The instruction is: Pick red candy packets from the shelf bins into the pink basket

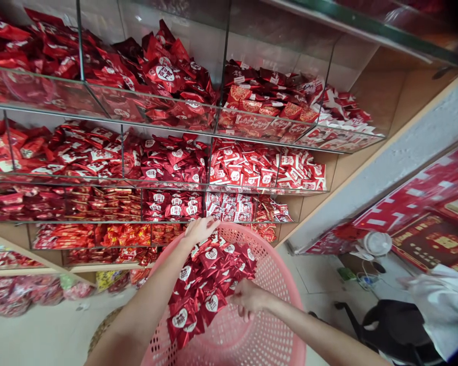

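Several dark red foil packets (pixel 211 264) with white heart-shaped labels lie bunched over the left and middle of a pink plastic basket (pixel 286 264). My left hand (pixel 201 230) is at the far rim, at the top of the bunch. Its fingers are bent over and point right; what lies under them is hidden. At the bunch's right edge, inside the basket's outline, my right hand (pixel 248 299) has its fingers curled in against the packets. Beneath the right hand, the perforated basket floor shows.
Shelves with glass dividers (pixel 217 122) hold rows of red packets right behind the basket. Bagged goods (pixel 30 295) lie on the floor at left. A black chair (pixel 397 330), a white cloth (pixel 438 300) and a red patterned panel (pixel 438 239) are at right.
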The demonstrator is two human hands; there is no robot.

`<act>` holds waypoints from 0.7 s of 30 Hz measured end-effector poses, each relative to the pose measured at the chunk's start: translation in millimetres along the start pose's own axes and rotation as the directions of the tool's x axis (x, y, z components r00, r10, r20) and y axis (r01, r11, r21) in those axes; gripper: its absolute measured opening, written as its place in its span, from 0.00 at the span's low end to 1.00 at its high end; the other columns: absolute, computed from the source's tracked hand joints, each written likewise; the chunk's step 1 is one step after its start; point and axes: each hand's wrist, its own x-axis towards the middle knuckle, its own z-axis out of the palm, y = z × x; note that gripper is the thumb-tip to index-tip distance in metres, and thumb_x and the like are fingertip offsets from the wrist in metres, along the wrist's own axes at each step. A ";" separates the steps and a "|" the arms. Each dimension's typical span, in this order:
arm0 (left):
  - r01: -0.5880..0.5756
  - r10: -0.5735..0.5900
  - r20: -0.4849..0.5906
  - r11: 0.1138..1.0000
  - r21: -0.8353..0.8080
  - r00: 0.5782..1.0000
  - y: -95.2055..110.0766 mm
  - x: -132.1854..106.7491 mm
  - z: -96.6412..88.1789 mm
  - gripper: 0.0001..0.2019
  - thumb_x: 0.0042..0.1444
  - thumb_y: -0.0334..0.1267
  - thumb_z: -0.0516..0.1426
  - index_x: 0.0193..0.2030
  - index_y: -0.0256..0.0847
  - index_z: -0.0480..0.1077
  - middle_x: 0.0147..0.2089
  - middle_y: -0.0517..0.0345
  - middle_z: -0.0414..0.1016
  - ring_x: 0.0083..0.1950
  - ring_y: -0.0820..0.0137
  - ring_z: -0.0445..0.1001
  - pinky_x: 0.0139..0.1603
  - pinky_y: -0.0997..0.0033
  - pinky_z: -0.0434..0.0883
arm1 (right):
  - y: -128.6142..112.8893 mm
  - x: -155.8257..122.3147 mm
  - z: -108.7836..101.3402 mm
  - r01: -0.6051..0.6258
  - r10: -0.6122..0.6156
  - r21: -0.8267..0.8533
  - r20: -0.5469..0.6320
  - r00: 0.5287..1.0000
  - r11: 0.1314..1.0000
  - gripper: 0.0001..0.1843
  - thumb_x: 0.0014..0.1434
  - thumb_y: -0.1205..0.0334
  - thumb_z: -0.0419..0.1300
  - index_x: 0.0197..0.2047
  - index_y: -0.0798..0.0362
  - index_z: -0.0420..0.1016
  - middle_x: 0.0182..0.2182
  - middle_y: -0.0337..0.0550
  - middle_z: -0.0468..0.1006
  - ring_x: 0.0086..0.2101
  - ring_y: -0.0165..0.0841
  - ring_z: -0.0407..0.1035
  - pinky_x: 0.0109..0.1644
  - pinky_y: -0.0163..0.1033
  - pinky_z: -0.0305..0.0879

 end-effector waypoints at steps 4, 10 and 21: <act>-0.004 0.004 -0.003 1.000 0.007 1.000 -0.7 1.0 0.6 0.29 0.55 0.64 0.40 0.43 0.50 0.72 0.40 0.57 0.78 0.44 0.62 0.74 0.45 0.66 0.65 | 4.8 4.4 0.5 -0.036 0.033 0.107 0.029 0.999 0.994 0.13 0.52 0.63 0.61 0.21 0.57 0.64 0.11 0.38 0.69 0.10 0.25 0.63 0.12 0.25 0.57; -0.022 0.022 0.000 1.000 0.007 1.000 -3.3 1.9 2.7 0.28 0.56 0.63 0.40 0.44 0.49 0.72 0.40 0.57 0.78 0.43 0.61 0.74 0.44 0.67 0.66 | -2.6 17.5 27.0 -0.105 0.101 0.043 0.074 0.992 0.994 0.13 0.53 0.69 0.58 0.20 0.56 0.61 0.07 0.36 0.66 0.08 0.25 0.61 0.11 0.24 0.56; -0.019 0.019 0.002 0.999 -0.026 1.000 -4.7 1.6 3.2 0.30 0.56 0.64 0.39 0.44 0.49 0.72 0.41 0.56 0.78 0.43 0.61 0.74 0.44 0.67 0.66 | -16.1 -15.3 22.0 0.003 -0.008 0.016 0.271 0.963 1.000 0.11 0.52 0.63 0.61 0.22 0.56 0.65 0.10 0.35 0.68 0.09 0.23 0.61 0.12 0.22 0.52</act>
